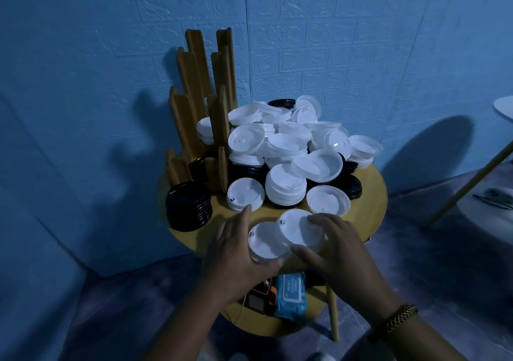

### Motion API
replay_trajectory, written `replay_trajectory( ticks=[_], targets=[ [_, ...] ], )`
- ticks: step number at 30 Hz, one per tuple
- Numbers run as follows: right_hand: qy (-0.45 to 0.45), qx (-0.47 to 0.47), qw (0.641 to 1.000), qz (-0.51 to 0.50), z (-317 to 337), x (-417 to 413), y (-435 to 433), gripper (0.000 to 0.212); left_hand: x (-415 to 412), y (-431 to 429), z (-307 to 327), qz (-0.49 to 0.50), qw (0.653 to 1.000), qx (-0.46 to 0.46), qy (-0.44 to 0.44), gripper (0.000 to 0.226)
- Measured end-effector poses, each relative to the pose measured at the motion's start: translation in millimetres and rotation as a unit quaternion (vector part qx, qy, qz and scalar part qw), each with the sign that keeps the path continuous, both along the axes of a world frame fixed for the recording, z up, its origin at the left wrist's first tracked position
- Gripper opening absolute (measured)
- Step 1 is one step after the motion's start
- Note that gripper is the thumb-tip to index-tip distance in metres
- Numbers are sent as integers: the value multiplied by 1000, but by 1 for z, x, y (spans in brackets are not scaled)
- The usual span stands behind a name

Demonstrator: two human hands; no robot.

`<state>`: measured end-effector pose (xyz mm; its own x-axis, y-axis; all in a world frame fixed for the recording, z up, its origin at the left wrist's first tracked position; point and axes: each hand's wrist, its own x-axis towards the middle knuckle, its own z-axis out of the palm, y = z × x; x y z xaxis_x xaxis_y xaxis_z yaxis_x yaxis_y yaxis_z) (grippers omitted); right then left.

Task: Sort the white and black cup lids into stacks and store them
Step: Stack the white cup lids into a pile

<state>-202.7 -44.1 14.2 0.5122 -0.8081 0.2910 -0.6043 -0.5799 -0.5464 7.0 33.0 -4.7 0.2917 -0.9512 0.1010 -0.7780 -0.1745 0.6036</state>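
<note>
Closest to me, at six o'clock below the counter [369, 194] edge, a blue wipes pack [291, 294] lies on the lower shelf [266, 330]. Just above it, my left hand [238, 249] curls round the near white lid [265, 242], thumb under its near rim. My right hand [338, 247] grips the second white lid [301, 228], fingertips on its far rim and thumb on the near one, and this lid overlaps the first. I judge these lids to be thin moulded plastic: very light, springy, slick and easy to dent, so I would hold each by opposite points of the rim and not press the dome. They should nest only if they face the same way. Past my fingers, toward twelve, a single white lid [245, 194] stands beside a short white stack [286, 191], and an upturned white lid [327, 201] at about two o'clock would need flipping. At nine o'clock a black stack [188, 206] stands on the counter edge. Beyond it, at ten to eleven, the wooden rack [216, 119] holds a few white lids [205, 133] in one slot and some black lids [197, 167] in a lower one. Farthest, from twelve to two, the loose heap [291, 138] is mostly white over black, and looks likely to slide if I pull from below.
</note>
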Motion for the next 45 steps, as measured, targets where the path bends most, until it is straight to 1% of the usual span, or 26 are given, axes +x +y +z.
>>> replay_trajectory(
  ticks=[2, 3, 4, 8, 11, 14, 16, 18, 22, 25, 30, 33, 35, 37, 38, 42, 45],
  targets=[
    [-10, 6, 1000, 9, -2, 4, -1, 75, 10, 3, 3, -24, 998, 28, 47, 116],
    [-10, 12, 1000, 18, -3, 6, -2, 72, 12, 3, 4, -28, 997, 36, 54, 116],
    [-5, 16, 999, 31, -3, 9, -2, 70, 11, 2, 6, -30, 998, 37, 52, 116],
    [3, 32, 996, 81, -2, 19, -9, 77, 1, -6, 9, -25, 999, 27, 11, 117],
    [-4, 46, 994, 95, -3, 19, -16, 67, -2, -9, 9, -28, 999, 30, 0, 116],
    [16, 56, 992, 114, -2, 17, -21, 53, 0, -10, 8, -37, 999, 32, -5, 119],
    [32, 55, 991, 119, -2, 16, -23, 50, 4, -9, 6, -46, 998, 37, 1, 121],
    [36, 40, 992, 112, -4, 16, -23, 53, 8, -8, 6, -54, 998, 41, 6, 120],
    [50, 7, 994, 98, -6, 17, -20, 77, 7, -9, 4, -51, 998, 34, -1, 111],
    [66, 3, 994, 84, -5, 19, -19, 86, 5, -10, 3, -44, 998, 30, -14, 107],
    [63, -5, 996, 68, -8, 20, -18, 89, 3, -9, 5, -43, 998, 32, -16, 106],
    [80, -3, 994, 69, -6, 20, -18, 90, 3, -9, 5, -50, 998, 35, -30, 107],
    [93, -1, 993, 72, -4, 21, -18, 85, 4, -9, 8, -64, 997, 39, -28, 106],
    [101, -2, 992, 76, -4, 22, -19, 77, 5, -8, 12, -81, 995, 49, -20, 101],
    [104, -2, 992, 77, -4, 22, -19, 77, 6, -7, 14, -88, 994, 55, -19, 97],
    [88, -14, 993, 78, -10, 20, -19, 89, 11, -6, 17, -99, 993, 65, -11, 89],
    [83, -31, 994, 70, -15, 20, -20, 94, 12, -7, 17, -121, 989, 70, -53, 80]
  ],
)
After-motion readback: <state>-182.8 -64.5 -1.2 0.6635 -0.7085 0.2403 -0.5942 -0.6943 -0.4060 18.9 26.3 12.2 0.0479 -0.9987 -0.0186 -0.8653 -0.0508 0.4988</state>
